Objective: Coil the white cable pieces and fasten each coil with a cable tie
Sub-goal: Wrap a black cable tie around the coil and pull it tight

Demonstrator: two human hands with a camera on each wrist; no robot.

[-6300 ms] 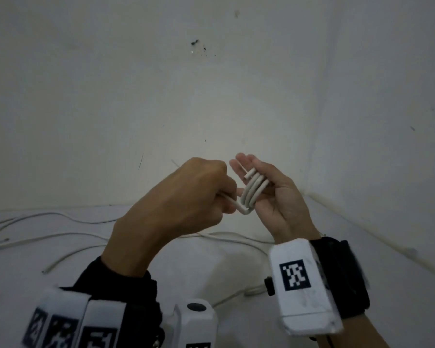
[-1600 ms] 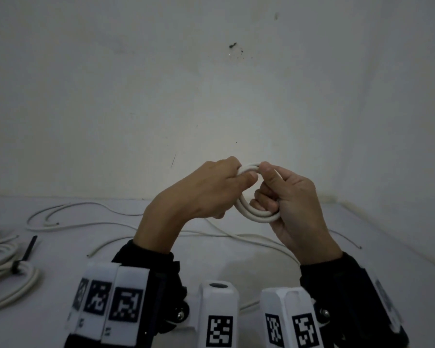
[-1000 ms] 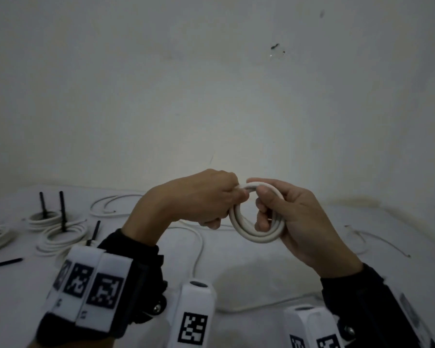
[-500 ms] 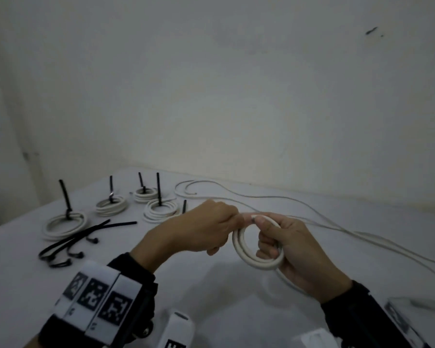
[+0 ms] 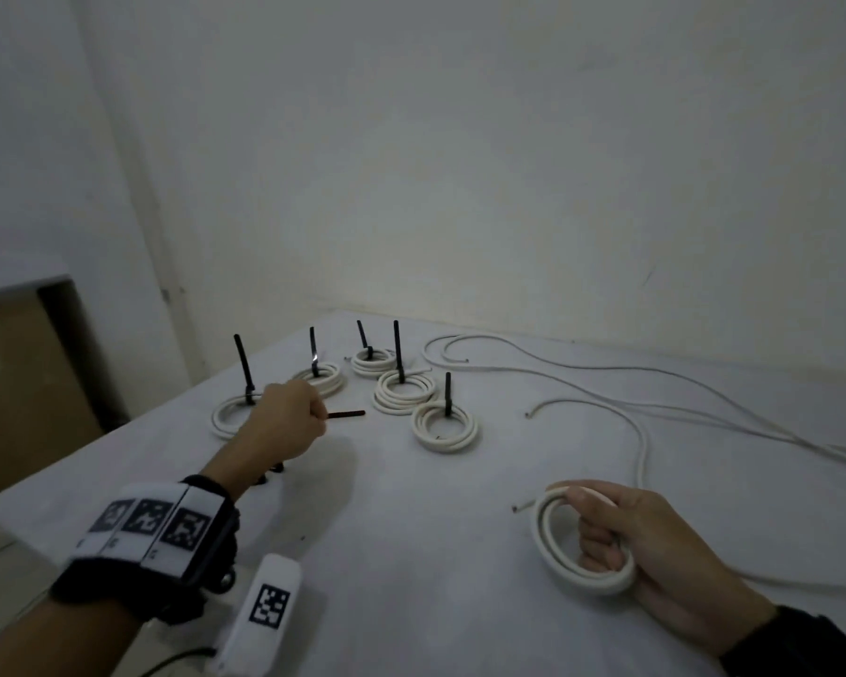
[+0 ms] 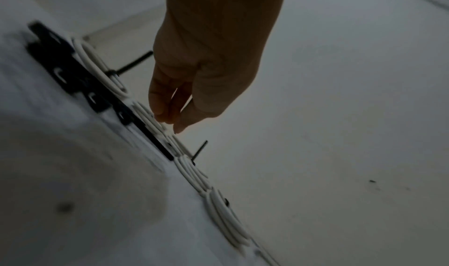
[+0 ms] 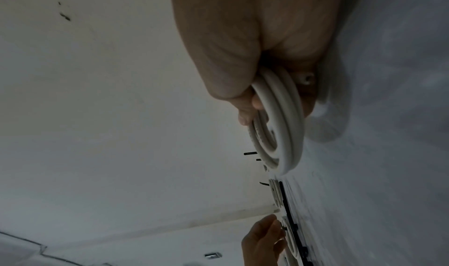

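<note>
The untied white coil (image 5: 584, 539) is gripped in the curled fingers of the right hand (image 5: 655, 554), near right above the white table (image 5: 411, 554). A loose black cable tie (image 5: 345, 413) lies left of centre; the left hand (image 5: 284, 425) is placed over its near end, but whether it is pinched cannot be told. Five tied coils (image 5: 444, 425) with upright tie tails are grouped just beyond. Loose white cables (image 5: 641, 383) are spread at the far right.
</note>
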